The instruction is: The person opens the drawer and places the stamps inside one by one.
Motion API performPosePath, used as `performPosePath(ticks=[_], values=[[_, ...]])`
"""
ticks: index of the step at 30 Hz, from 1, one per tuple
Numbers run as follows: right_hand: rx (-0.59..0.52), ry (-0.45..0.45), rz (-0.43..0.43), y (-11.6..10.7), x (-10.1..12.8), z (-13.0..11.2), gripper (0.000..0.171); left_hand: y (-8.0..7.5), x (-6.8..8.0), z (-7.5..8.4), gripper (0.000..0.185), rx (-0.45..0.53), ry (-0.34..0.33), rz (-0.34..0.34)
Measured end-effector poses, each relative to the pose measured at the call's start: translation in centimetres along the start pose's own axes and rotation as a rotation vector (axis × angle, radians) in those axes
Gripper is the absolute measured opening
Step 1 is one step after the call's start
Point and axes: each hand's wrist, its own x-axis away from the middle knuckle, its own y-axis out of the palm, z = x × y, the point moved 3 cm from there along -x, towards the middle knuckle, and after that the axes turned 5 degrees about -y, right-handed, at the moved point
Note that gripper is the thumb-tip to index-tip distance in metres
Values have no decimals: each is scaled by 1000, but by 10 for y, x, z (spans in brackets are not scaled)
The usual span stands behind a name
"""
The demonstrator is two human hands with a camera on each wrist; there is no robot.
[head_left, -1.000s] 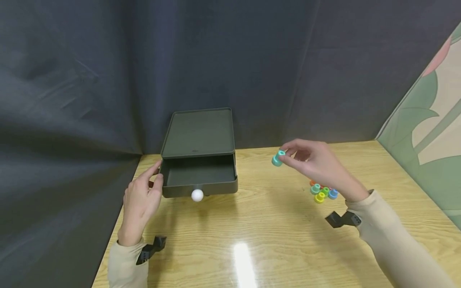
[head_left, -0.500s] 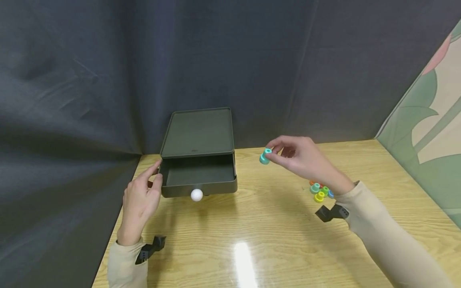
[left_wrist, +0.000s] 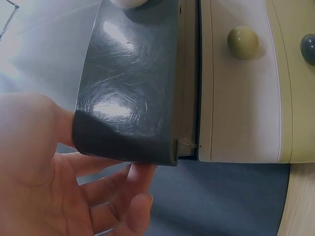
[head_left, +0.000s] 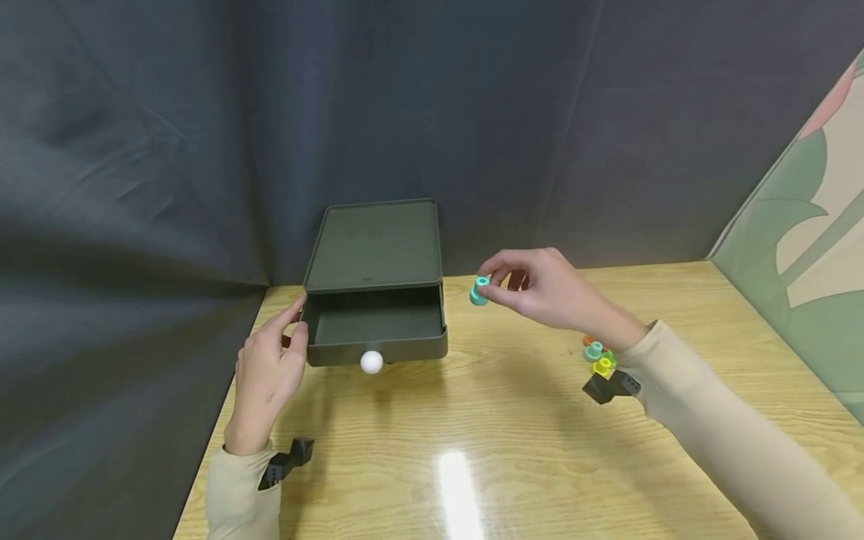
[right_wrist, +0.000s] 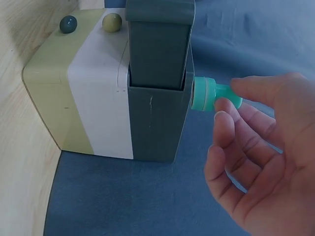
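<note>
Right hand: thumb and forefinger pinched a small teal plastic peg by its narrow stem, wider flange pointing toward the drawer unit; the other fingers hung loosely curled behind. In the head view the peg sat just right of centre, in the air above the wooden tabletop, close beside the right edge of the dark green drawer unit but not touching it. The right wrist view showed the same pinch, the peg level with the pulled-out top drawer.

Left hand: fingers relaxed and slightly spread, fingertips resting against the left corner of the open drawer; the left wrist view showed the fingers beneath the drawer's dark front panel. No clamping grip visible.

Drawer stood pulled out, with its white ball knob at lower centre. What showed of its inside appeared empty.

Progress, as judged: drawer opened, one peg lifted and carried most of the way over, not yet in the drawer. Small cluster of coloured pegs (teal, yellow, green, orange) remained on the table at right, partly hidden by the right sleeve.
</note>
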Motion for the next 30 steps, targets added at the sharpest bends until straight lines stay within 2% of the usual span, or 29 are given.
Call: performPosePath(ticks=[16,24,30], values=[[-67,-55,-48,11,-25,-27,13,-4,1,-3,47,0,-9,-12],[-83,-76,-86,24,-45,-47,16,-8,1,-6,47,4,-12,-14],[-95,-83,-117,38,-58,-54,16,-7,1,-7,48,2,-10,-20]])
